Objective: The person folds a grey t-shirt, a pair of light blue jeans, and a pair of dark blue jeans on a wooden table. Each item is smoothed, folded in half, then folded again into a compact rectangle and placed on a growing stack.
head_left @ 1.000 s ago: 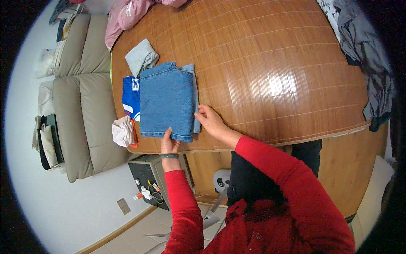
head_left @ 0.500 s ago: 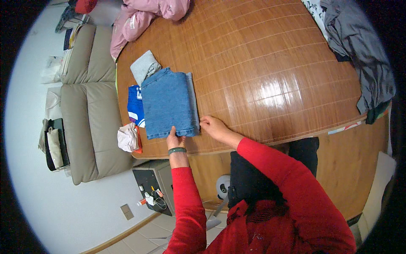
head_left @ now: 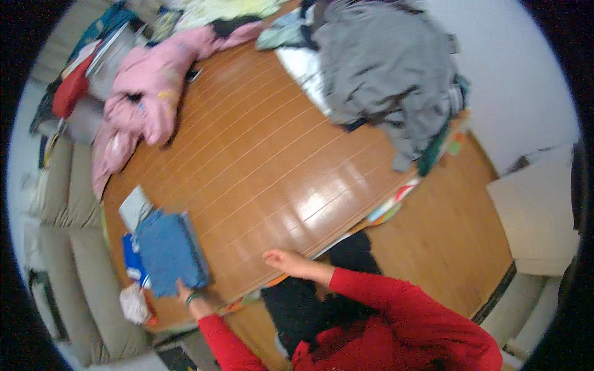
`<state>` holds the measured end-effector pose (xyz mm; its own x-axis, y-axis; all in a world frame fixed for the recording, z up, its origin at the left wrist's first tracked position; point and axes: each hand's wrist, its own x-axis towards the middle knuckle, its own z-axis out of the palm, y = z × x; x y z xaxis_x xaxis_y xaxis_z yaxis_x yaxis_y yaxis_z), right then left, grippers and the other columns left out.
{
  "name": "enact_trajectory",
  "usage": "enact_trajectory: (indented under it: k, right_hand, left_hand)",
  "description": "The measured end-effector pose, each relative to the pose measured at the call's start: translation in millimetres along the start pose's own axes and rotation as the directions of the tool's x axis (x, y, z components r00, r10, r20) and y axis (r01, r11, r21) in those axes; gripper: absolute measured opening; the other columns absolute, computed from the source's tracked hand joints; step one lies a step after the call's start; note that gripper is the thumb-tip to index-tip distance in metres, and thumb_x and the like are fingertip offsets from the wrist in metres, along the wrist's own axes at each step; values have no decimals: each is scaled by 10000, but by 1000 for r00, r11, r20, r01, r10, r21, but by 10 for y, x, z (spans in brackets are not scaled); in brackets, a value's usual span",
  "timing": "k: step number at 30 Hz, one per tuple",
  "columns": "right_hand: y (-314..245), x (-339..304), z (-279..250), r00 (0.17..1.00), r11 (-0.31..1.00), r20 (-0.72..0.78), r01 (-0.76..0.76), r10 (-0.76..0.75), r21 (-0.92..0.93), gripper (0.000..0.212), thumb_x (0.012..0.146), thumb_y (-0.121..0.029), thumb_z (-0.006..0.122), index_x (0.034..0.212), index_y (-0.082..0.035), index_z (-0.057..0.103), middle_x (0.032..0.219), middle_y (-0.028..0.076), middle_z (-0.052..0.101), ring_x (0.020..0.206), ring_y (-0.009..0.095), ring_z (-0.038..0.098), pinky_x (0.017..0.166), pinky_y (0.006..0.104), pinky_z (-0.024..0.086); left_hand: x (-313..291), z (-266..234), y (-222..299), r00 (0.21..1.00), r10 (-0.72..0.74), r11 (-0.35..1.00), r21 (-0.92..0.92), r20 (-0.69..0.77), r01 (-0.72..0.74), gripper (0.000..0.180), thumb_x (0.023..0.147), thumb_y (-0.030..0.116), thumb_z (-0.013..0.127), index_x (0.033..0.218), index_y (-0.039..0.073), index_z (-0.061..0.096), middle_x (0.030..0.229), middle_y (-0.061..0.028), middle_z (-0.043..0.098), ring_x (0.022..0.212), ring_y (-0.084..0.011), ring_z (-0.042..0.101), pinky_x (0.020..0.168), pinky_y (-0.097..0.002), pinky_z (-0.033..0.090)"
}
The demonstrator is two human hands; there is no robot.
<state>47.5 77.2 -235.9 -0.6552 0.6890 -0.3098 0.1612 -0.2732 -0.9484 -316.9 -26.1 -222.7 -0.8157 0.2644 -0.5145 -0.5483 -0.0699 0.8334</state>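
Observation:
A stack of folded blue jeans (head_left: 168, 247) lies near the front left corner of the mat-covered bed, with a light grey-blue folded cloth (head_left: 193, 238) showing along its right side. At the jeans' near edge is my left hand (head_left: 184, 292), thumb on top and fingers at the edge, partly hidden. My right hand (head_left: 283, 262) hangs over the mat's front edge, apart from the stack, with loosely bent fingers and nothing in them. Next to the jeans are a grey folded cloth (head_left: 134, 208), a blue garment with white parts (head_left: 132, 258) and a pale pink bundle (head_left: 133, 304).
A large heap of clothes, topped by a grey garment (head_left: 380, 65), lies at the far right of the bamboo mat (head_left: 247, 167). A pink padded jacket (head_left: 151, 86) lies at the far left. Beige sofa seats (head_left: 74, 278) line the left side; a pale box-like piece (head_left: 535, 216) stands right.
My view has swung to the right, bringing the clothes heap into full sight. My right hand has left the stack's edge and moved right; my left hand stays at the jeans.

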Motion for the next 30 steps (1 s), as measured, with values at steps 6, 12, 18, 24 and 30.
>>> enact_trajectory:
  k: [6, 12, 18, 24, 30]
  right_hand:
    - [245, -843, -1416, 973, 986, -229, 13, 26, 167, 396, 938, -278, 541, 1224, -4, 524, 1096, 88, 607, 996, 157, 556, 873, 306, 456]
    - [-120, -1313, -2898, 743, 988, -653, 83, -149, -130, 468, 905, -223, 583, 1291, 0, 443, 1142, 97, 563, 976, 161, 551, 848, 303, 467]
    - [-1220, -1177, -4500, 111, 831, -825, 25, -555, -556, 742, 789, -232, 702, 1361, 33, 310, 1251, 215, 469, 922, 226, 592, 820, 327, 487]
    - [-1850, -913, -5081, 128, 896, -889, 2, -440, -443, 714, 763, -239, 702, 1333, 29, 365, 1223, 269, 523, 1064, 379, 564, 871, 439, 466]
    - [-1857, -296, -3893, 446, 657, -607, -54, -658, -752, 422, 800, -203, 571, 1157, 21, 545, 1076, 265, 594, 1024, 410, 566, 871, 463, 464]
  left_hand:
    - [-98, -2, 95, 747, 533, 841, 349, -397, -414, 706, 854, 308, 646, 1388, -3, 305, 1287, -241, 466, 1066, -349, 528, 884, -460, 459]
    - [-998, 552, -567, 579, 813, 472, 512, 61, -717, 556, 909, 136, 559, 1368, -44, 302, 1304, -206, 426, 1121, -290, 462, 936, -394, 386]
    - [-2314, 1039, -1623, 586, 514, 539, 294, 627, -789, 624, 839, 26, 483, 1415, -12, 247, 1373, -212, 367, 1271, -324, 378, 1081, -413, 272]
    - [-2971, 942, -2042, 562, 208, 586, 358, 801, -727, 627, 837, -29, 497, 1411, 14, 249, 1232, -201, 488, 1153, -303, 495, 1007, -391, 355]
    - [-2766, 739, -2012, 564, 183, 564, 384, 805, -731, 608, 850, -39, 490, 1407, 19, 252, 1127, -158, 561, 1055, -272, 548, 935, -358, 406]
